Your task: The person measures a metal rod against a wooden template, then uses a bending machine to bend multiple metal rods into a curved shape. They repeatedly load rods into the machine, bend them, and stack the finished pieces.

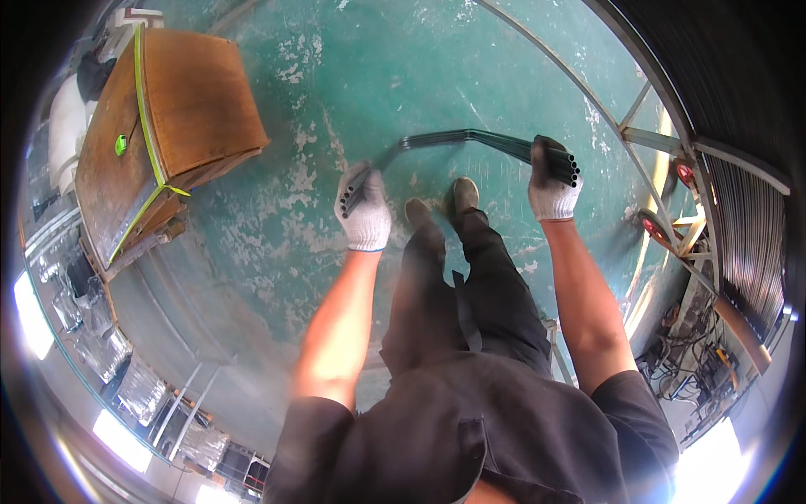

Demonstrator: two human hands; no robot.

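A bundle of thin black bent tubes [468, 135] spans the gap between my two gloved hands, out in front of my shoes. My left hand [366, 217], in a white knit glove, is closed round one end, where several open tube ends show beside the fingers. Round the other end my right hand [554, 189] is wrapped, its glove white with dark, soiled fingers; round hollow ends stick out past it on the right. Between the hands the tubes bend and have a flat middle stretch.
A brown box-like piece [206, 92] with yellow-green edging stands at the left, a green tape measure [122, 144] on it. At the right a metal frame rack [663, 143] holds many long dark tubes [747, 244], near red wheels [653, 225]. Tangled cables [693, 357] lie lower right.
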